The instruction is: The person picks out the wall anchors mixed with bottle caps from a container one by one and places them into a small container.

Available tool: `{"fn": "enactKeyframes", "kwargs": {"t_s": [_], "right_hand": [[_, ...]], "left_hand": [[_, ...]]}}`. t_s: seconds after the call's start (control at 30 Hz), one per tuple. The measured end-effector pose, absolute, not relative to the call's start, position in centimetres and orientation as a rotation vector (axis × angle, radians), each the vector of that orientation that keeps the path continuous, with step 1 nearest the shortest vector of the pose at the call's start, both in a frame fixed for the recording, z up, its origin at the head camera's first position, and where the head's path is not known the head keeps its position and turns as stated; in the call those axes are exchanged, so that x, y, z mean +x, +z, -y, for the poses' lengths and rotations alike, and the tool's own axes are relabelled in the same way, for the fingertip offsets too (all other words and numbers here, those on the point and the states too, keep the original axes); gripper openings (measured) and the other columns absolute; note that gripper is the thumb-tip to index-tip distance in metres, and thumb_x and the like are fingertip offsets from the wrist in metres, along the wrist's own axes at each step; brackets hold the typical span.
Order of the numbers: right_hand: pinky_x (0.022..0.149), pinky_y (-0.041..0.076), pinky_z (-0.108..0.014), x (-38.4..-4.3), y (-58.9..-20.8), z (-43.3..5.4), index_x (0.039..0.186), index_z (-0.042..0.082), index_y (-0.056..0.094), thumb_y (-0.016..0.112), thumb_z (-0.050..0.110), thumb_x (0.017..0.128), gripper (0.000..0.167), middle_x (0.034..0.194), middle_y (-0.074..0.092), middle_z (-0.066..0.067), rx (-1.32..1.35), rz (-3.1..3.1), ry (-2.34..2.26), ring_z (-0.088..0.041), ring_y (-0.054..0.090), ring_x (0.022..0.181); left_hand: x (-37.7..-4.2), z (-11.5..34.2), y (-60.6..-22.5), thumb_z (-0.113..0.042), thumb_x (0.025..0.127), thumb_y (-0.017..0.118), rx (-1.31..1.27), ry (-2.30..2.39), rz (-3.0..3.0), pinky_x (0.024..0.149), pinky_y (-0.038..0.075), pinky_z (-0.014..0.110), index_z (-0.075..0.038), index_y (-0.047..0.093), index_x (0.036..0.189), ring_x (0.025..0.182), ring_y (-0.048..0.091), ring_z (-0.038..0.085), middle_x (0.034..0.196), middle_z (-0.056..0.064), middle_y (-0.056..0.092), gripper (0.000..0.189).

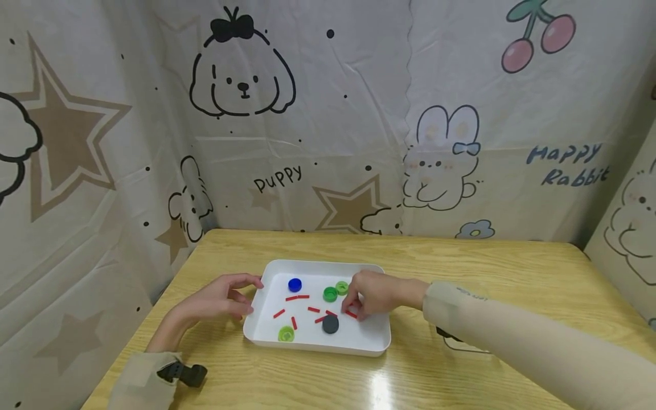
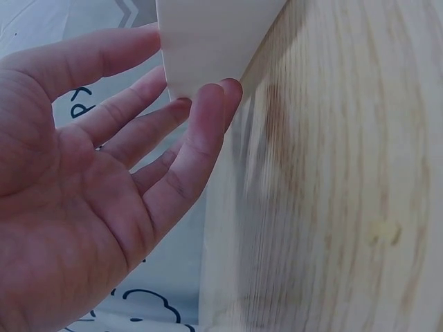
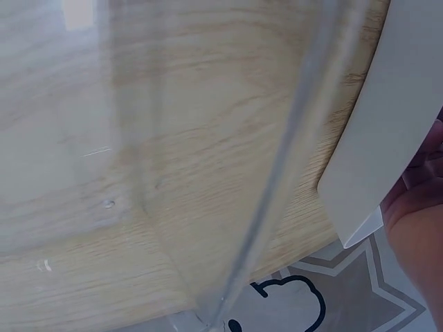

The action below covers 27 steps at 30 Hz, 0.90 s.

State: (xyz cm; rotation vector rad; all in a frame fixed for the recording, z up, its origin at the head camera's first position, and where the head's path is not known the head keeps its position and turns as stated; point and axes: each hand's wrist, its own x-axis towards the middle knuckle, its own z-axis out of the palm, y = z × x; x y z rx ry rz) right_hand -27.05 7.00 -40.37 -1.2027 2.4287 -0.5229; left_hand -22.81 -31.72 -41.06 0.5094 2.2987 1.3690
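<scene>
A shallow white tray [image 1: 318, 345] lies on the table. My left hand [image 1: 222, 299] is at its left end, fingertips touching the outer wall and rim; the left wrist view shows this hand [image 2: 104, 159] with its fingers spread and slightly bent. Inside the tray, my right hand [image 1: 371, 293] pinches a short red stick [image 1: 351, 314] with its fingertips. Left of it are a green cap [image 1: 330, 294], a light green cap [image 1: 341, 287], a dark grey cap [image 1: 330, 324] and several red sticks [image 1: 314, 310]. The right wrist view catches only part of the right hand [image 3: 419, 200], fingertips hidden behind the tray wall.
A blue cap [image 1: 294, 285] and a yellow-green cap [image 1: 286, 333] lie in the tray's left part. A clear plastic container [image 3: 270, 180] stands right of the tray, partly beneath my right forearm. A printed curtain [image 1: 328, 125] hangs behind the wooden table [image 1: 461, 262].
</scene>
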Motion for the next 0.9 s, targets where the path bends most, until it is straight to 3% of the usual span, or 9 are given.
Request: {"fn": "enactKeyframes", "kwargs": {"t_s": [0.3,0.57,0.9], "right_hand": [[0.077,0.048,-0.023,-26.7,-40.8,-7.1,0.106,0.014,0.085,0.088,0.002,0.085,0.024,0.077,0.066,0.012,-1.259,-2.391,-0.570,-0.004,0.056,0.078],[0.063,0.041,-0.022,-27.0,-40.8,-7.6,0.102,0.008,0.084,0.083,-0.003,0.084,0.021,0.068,0.054,0.010,-1.247,-2.369,-0.770,-0.005,0.050,0.066],[0.061,0.031,-0.023,-26.7,-39.2,-8.3,0.110,-0.001,0.081,0.084,-0.001,0.086,0.024,0.067,0.040,0.005,-1.061,-2.252,-1.032,-0.009,0.037,0.064]], "left_hand": [[-22.9,31.7,-41.4,-0.003,0.092,0.075,0.540,1.365,-2.286,0.070,0.062,0.042,0.006,0.056,0.135,0.092,0.069,0.030,0.157,0.032,0.040,0.048],[-22.9,31.6,-41.4,-0.003,0.091,0.075,0.548,1.373,-2.277,0.070,0.062,0.042,0.007,0.056,0.135,0.091,0.069,0.029,0.158,0.033,0.039,0.048],[-22.9,31.7,-41.1,-0.003,0.091,0.076,0.531,1.356,-2.319,0.072,0.062,0.042,0.005,0.057,0.136,0.096,0.070,0.031,0.160,0.033,0.036,0.050]]}}
